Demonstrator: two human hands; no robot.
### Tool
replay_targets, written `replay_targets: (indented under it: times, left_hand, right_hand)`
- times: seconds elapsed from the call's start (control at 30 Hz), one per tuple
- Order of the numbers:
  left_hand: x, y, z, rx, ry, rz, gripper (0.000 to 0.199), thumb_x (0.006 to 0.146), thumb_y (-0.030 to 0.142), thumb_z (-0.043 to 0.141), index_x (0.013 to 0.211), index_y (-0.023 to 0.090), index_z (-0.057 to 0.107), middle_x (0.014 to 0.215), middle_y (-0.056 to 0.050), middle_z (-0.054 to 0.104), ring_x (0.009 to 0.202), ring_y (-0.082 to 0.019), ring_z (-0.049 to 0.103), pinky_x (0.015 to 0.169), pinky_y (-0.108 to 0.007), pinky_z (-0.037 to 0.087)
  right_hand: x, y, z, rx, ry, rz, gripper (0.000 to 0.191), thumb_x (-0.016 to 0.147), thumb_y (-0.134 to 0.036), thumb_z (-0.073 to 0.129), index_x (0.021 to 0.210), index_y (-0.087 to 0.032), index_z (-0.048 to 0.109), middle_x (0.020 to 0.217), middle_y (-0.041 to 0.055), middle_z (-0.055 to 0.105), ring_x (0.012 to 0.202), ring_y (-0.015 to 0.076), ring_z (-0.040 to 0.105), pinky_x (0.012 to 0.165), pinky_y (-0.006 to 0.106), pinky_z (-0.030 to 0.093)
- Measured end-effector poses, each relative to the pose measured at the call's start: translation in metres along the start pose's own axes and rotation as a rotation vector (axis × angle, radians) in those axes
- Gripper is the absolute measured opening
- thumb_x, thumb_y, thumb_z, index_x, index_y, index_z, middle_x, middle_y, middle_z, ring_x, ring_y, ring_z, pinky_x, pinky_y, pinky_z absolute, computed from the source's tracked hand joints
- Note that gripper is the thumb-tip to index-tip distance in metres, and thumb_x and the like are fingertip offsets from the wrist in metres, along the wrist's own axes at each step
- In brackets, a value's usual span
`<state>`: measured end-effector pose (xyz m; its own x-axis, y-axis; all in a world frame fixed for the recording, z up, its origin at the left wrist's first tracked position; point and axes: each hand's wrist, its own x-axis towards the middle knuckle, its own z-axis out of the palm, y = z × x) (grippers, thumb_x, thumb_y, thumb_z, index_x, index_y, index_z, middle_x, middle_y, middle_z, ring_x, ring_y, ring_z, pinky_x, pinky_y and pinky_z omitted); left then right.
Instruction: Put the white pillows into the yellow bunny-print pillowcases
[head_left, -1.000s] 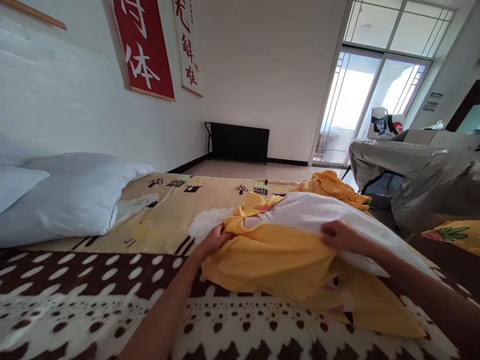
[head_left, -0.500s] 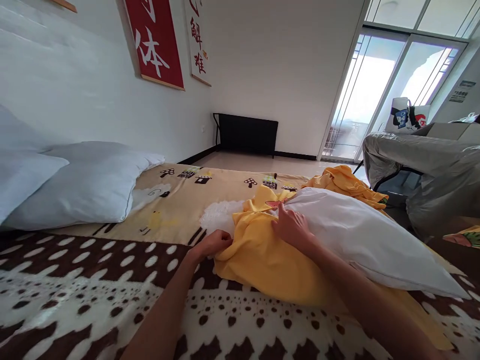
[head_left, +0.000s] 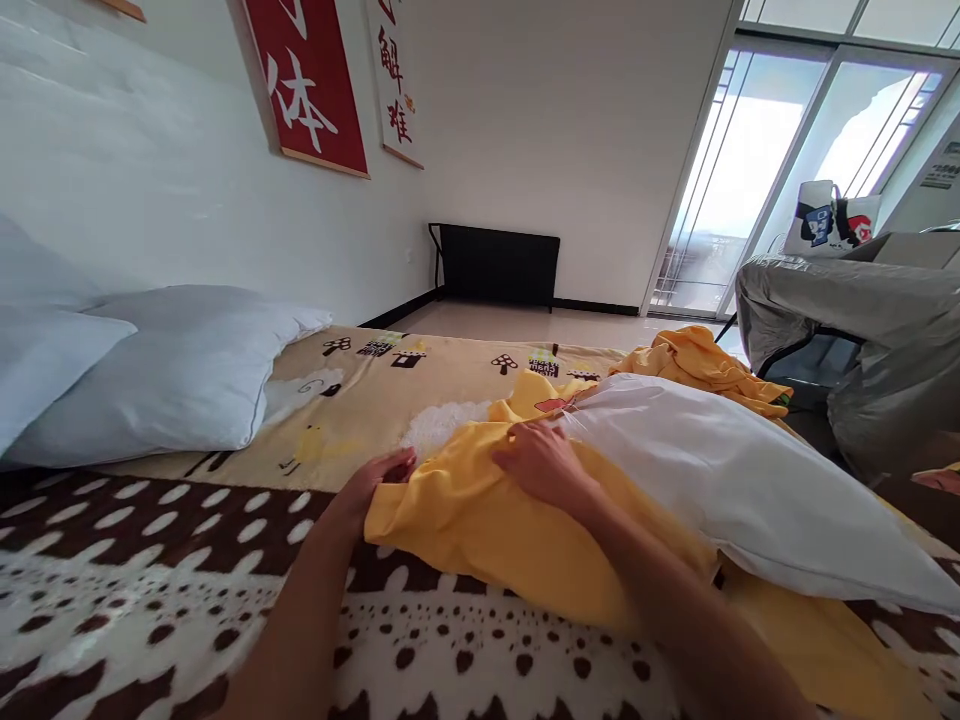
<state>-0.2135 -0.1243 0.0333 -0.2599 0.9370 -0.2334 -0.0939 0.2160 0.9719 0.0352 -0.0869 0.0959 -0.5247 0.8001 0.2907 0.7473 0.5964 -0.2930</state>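
Note:
A yellow pillowcase (head_left: 480, 510) lies bunched over the near end of a white pillow (head_left: 720, 460), which slants off to the right. My left hand (head_left: 379, 478) is closed on the left edge of the yellow cloth. Across the cloth, beside the pillow's tip, rests my right hand (head_left: 544, 462), its fingers bent round a fold of the pillowcase. Part of the yellow cloth also spreads beneath the pillow at the lower right.
Two white pillows (head_left: 172, 370) lie at the left. A patterned blanket (head_left: 187, 580) covers the bed. More yellow cloth (head_left: 697, 365) is heaped behind the pillow. At the right stands a plastic-covered piece of furniture (head_left: 885, 310); a black panel (head_left: 499, 265) leans by the wall.
My left hand has moved left, drawing the pillowcase edge out with it. My right hand has shifted left and down from the pillow's tip onto the yellow cloth.

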Motion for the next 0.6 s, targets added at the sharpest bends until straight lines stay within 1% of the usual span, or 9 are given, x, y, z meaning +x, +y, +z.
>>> replay_targets:
  times: [0.07, 0.13, 0.2, 0.27, 0.3, 0.37, 0.43, 0.53, 0.6]
  left_hand:
    - [0.004, -0.006, 0.000, 0.020, -0.065, -0.109, 0.040, 0.052, 0.055, 0.070, 0.055, 0.020, 0.052, 0.049, -0.001, 0.055, 0.047, -0.015, 0.051, 0.048, -0.028, 0.044]
    - [0.001, -0.008, 0.000, 0.027, -0.186, -0.193, 0.050, 0.054, 0.067, 0.064, 0.057, 0.018, 0.058, 0.057, -0.006, 0.062, 0.054, -0.020, 0.057, 0.054, -0.032, 0.048]
    - [-0.006, -0.007, 0.002, 0.048, -0.356, -0.181, 0.057, 0.061, 0.074, 0.056, 0.066, 0.018, 0.064, 0.074, -0.010, 0.069, 0.070, -0.024, 0.063, 0.069, -0.035, 0.050]
    - [-0.013, -0.004, 0.005, 0.122, -0.486, -0.121, 0.047, 0.065, 0.065, 0.061, 0.075, 0.020, 0.068, 0.087, -0.008, 0.071, 0.085, -0.026, 0.064, 0.078, -0.034, 0.049]
    - [-0.016, -0.002, 0.007, 0.179, -0.511, -0.092, 0.039, 0.065, 0.057, 0.067, 0.079, 0.021, 0.069, 0.091, -0.007, 0.070, 0.089, -0.026, 0.064, 0.079, -0.033, 0.048]
    - [-0.019, 0.001, 0.011, 0.261, -0.498, -0.073, 0.031, 0.065, 0.044, 0.073, 0.086, 0.021, 0.068, 0.096, -0.006, 0.070, 0.092, -0.026, 0.063, 0.077, -0.030, 0.047]
    - [-0.021, 0.003, 0.014, 0.238, -0.502, -0.074, 0.032, 0.065, 0.039, 0.074, 0.091, 0.021, 0.066, 0.098, -0.006, 0.069, 0.093, -0.025, 0.063, 0.077, -0.029, 0.048]
    - [-0.024, 0.006, 0.016, 0.043, -0.488, -0.025, 0.032, 0.061, 0.030, 0.076, 0.087, 0.019, 0.061, 0.087, -0.006, 0.068, 0.079, -0.022, 0.064, 0.068, -0.027, 0.050]
    - [-0.026, 0.009, 0.016, -0.114, -0.406, 0.050, 0.029, 0.059, 0.025, 0.077, 0.078, 0.019, 0.056, 0.073, -0.001, 0.064, 0.063, -0.017, 0.062, 0.056, -0.022, 0.047]
  right_hand:
    - [0.005, -0.007, 0.015, 0.125, -0.014, 0.071, 0.033, 0.081, -0.035, 0.051, 0.105, -0.014, 0.059, 0.097, 0.0110, 0.066, 0.098, 0.0243, 0.056, 0.089, 0.037, 0.035]
    - [0.008, -0.006, 0.028, 0.256, 0.021, 0.105, 0.030, 0.077, -0.024, 0.051, 0.105, -0.016, 0.059, 0.092, 0.0077, 0.066, 0.092, 0.0212, 0.057, 0.086, 0.033, 0.037]
    - [0.008, -0.001, 0.036, 0.420, 0.078, 0.082, 0.026, 0.075, -0.018, 0.049, 0.099, -0.018, 0.061, 0.086, 0.0039, 0.065, 0.083, 0.0172, 0.057, 0.079, 0.028, 0.039]
    - [0.007, 0.006, 0.040, 0.587, 0.147, 0.056, 0.023, 0.075, -0.018, 0.046, 0.090, -0.018, 0.063, 0.078, 0.0015, 0.062, 0.073, 0.0143, 0.054, 0.070, 0.024, 0.039]
    - [0.007, 0.008, 0.040, 0.664, 0.179, 0.051, 0.022, 0.075, -0.020, 0.046, 0.087, -0.018, 0.063, 0.073, 0.0004, 0.058, 0.068, 0.0131, 0.052, 0.065, 0.023, 0.038]
    - [0.007, 0.013, 0.037, 0.815, 0.210, 0.051, 0.021, 0.074, -0.023, 0.047, 0.084, -0.017, 0.064, 0.062, -0.0027, 0.048, 0.058, 0.0107, 0.043, 0.057, 0.022, 0.034]
    - [0.009, 0.015, 0.033, 0.953, 0.212, 0.055, 0.021, 0.073, -0.026, 0.048, 0.083, -0.017, 0.064, 0.055, -0.0057, 0.036, 0.051, 0.0089, 0.033, 0.050, 0.021, 0.029]
    - [0.011, 0.020, 0.028, 1.065, 0.249, 0.057, 0.021, 0.071, -0.025, 0.050, 0.083, -0.017, 0.065, 0.055, -0.0066, 0.030, 0.051, 0.0085, 0.029, 0.048, 0.021, 0.026]
    - [0.012, 0.024, 0.027, 1.041, 0.279, 0.074, 0.022, 0.070, -0.021, 0.049, 0.083, -0.018, 0.066, 0.057, -0.0055, 0.034, 0.052, 0.0093, 0.033, 0.050, 0.021, 0.028]
